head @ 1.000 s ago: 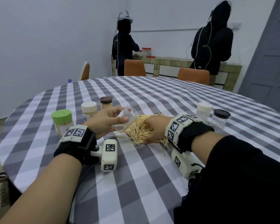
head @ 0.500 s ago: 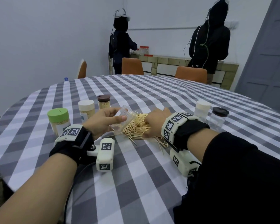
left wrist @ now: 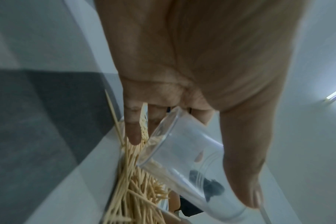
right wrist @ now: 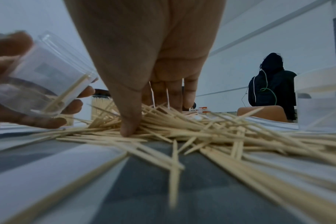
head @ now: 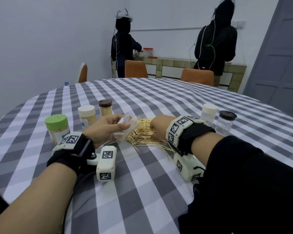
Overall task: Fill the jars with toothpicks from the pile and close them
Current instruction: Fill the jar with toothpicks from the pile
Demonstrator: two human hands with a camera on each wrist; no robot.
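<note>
1. Far left on the round table with the grey-and-white checked cloth (head: 142, 191) stand three closed, toothpick-filled clear jars: a green-lidded jar (head: 57, 127), a cream-lidded jar (head: 87, 114) and a brown-lidded jar (head: 105, 107), in a row running away from the near left edge.
2. The left hand (head: 107, 130) reaches forward from a bare forearm with a marker-tagged wrist unit, just right of those jars. Its fingers (left wrist: 133, 125) and thumb are curled round a small lidless clear plastic jar (head: 129, 126), clamped on its wall.
3. That clear jar is tilted, lifted off the cloth, mouth turned toward the pile; in the right wrist view a toothpick or two lie inside it (right wrist: 38, 84).
4. The loose pile of pale wooden toothpicks (head: 142, 134) lies on the cloth between the two hands, touching the jar's lower side, with stray sticks fanning toward the near edge.
5. The right hand (head: 160, 126) comes in from a black sleeve, palm down on the pile's right side. Its fingers (right wrist: 169, 97) and thumb point down into the sticks, close together, closing on toothpicks; how many they hold I cannot tell.
6. Right of that wrist stand an empty cream-lidded clear jar (head: 209, 112) and an empty dark-lidded clear jar (head: 227, 121), near each other.
7. Bare cloth spreads behind the pile to the far edge and in front of it toward the person; orange chairs (head: 197, 78) ring the far rim.
8. Two people in dark hooded clothes (head: 215, 36) stand at a counter by the back wall.
</note>
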